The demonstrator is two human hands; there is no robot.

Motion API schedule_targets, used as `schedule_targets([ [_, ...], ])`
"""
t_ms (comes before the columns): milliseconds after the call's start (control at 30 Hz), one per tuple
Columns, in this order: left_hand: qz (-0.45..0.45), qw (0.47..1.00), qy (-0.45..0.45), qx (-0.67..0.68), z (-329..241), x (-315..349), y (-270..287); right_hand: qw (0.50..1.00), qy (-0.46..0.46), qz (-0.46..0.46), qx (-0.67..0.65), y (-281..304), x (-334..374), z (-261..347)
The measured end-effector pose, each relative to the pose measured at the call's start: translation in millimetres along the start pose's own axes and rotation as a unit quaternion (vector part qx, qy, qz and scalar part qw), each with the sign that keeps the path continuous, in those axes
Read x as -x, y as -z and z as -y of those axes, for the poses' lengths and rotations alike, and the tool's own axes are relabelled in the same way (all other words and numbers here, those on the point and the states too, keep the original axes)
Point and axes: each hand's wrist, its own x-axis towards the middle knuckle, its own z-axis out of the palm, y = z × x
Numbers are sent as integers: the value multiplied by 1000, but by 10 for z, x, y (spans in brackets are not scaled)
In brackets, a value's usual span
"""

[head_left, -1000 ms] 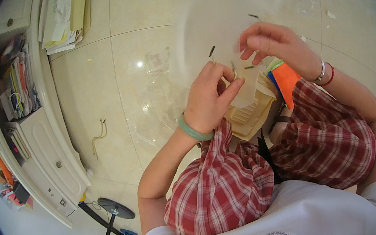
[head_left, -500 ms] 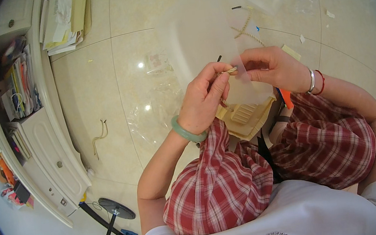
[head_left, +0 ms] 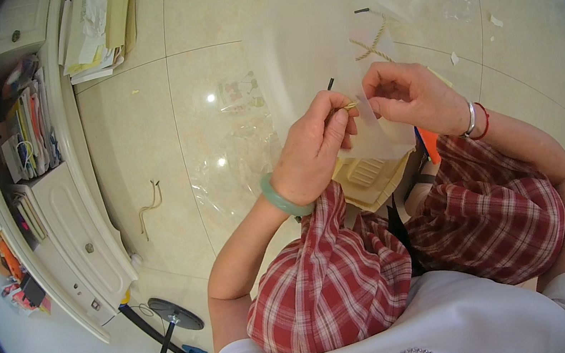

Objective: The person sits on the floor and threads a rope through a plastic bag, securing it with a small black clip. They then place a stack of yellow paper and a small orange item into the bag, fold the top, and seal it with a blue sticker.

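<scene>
My left hand pinches a twisted gold-and-cream cord between thumb and forefinger. A dark cord tip sticks up behind its knuckles. Just to the right, my right hand is raised with fingers curled and thumb drawn toward the forefinger; anything between them is too small to make out. Beneath and beyond both hands spreads a translucent whitish plastic sheet or bag. Another gold cord with a dark tip lies at its far right part. A tan ribbed piece rests below my hands, by my knees.
On the tiled floor to the left lies a loose cord. Clear plastic film is nearer the middle. A white cabinet lines the left side, with stacked papers beyond. An orange item is beside my right knee.
My right hand has drawn slightly away from the cord in my left hand, leaving a small gap. The left hand has turned a little, and the sheet has shifted slightly right.
</scene>
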Motion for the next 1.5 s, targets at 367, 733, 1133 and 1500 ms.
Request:
schedule_targets([
  [367, -125, 971, -84, -184, -44, -23, -149, 963, 111, 37, 243, 85, -51, -29],
  [733, -161, 938, -184, -246, 61, -59, -134, 994, 53, 76, 54, 90, -37, -50],
  [1133, -138, 989, -53, 1, 90, -17, -68, 985, 46, -10, 167, 23, -9, 65],
  [1500, -180, 979, -29, 88, -23, 90, 466, 959, 97, -205, 168, 148, -151, 2],
])
